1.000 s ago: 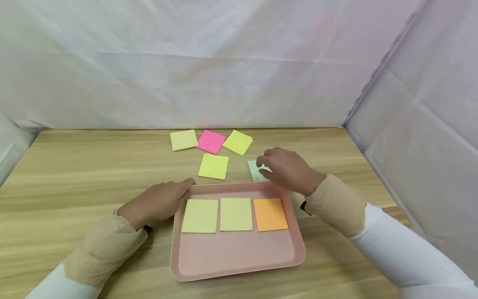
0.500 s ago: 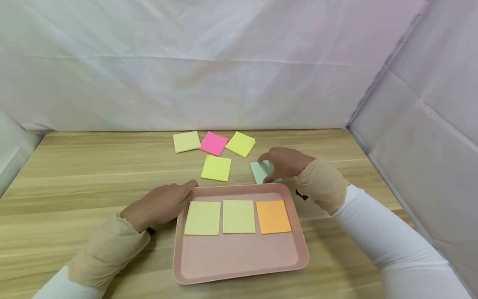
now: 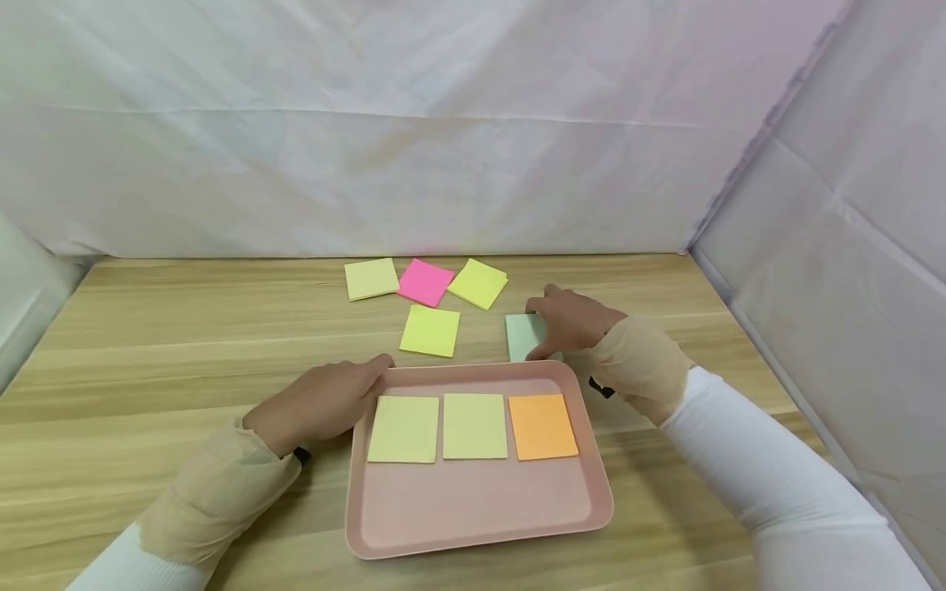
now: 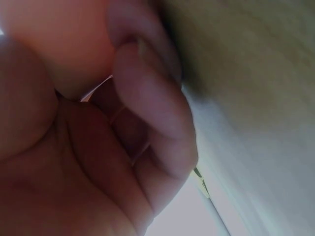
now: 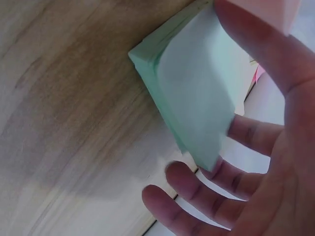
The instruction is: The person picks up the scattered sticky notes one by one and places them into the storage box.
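My right hand [image 3: 572,322] pinches a pale green sticky note pad [image 3: 521,335] by its edges, thumb on the near side and fingers on the far side. In the right wrist view the top sheets of this green pad [image 5: 194,83] bow up a little, and part of it is hidden behind the hand in the head view. My left hand [image 3: 325,400] grips the far left corner of a pink tray [image 3: 473,513], its fingers [image 4: 147,93] curled at the outer wall. Inside the tray lie two pale yellow pads [image 3: 402,429] and an orange pad [image 3: 543,427], side by side.
Beyond the tray, on the wooden table [image 3: 185,328], lie a cream pad [image 3: 371,279], a pink pad [image 3: 424,282] and two bright yellow pads [image 3: 430,331]. A white cloth wall [image 3: 369,164] closes off the back, and another stands on the right.
The right hand has come down over the green pad and taken hold of it. The pad has shifted slightly right. My left hand keeps its grip on the tray.
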`<state>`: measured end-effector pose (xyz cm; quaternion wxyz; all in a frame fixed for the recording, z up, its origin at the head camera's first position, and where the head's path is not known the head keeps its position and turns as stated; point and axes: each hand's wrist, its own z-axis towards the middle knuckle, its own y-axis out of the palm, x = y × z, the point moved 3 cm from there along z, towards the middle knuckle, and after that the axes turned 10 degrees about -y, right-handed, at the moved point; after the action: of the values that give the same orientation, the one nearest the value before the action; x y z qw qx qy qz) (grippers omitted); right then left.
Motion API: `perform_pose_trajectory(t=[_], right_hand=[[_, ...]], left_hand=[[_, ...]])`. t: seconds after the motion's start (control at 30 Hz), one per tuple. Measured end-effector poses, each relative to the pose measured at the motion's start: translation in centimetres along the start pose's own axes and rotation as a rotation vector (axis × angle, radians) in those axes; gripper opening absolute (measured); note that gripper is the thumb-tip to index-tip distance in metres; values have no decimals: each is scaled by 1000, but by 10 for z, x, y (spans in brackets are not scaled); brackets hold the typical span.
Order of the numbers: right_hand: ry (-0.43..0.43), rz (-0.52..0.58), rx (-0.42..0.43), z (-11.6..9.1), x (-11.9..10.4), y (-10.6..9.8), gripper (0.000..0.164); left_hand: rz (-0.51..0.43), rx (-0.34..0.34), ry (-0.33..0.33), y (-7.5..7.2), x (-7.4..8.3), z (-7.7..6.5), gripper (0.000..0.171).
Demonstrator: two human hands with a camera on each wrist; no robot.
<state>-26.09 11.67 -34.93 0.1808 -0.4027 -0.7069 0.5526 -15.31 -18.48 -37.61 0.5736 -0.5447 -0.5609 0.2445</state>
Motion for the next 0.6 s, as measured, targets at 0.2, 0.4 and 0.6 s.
perform_pose_trajectory(t=[0.2,0.4,0.6], right_hand=[[0,-69,73,-3,-1,-2,74],[0,57,93,-3,4,-2,51],[-71,98,125,-9,5,-5,24]], left_hand=[[2,-8,-3,1,1,0,13],[4,-9,-2,1,1,1,13],[4,-8,3,1,1,2,13]])
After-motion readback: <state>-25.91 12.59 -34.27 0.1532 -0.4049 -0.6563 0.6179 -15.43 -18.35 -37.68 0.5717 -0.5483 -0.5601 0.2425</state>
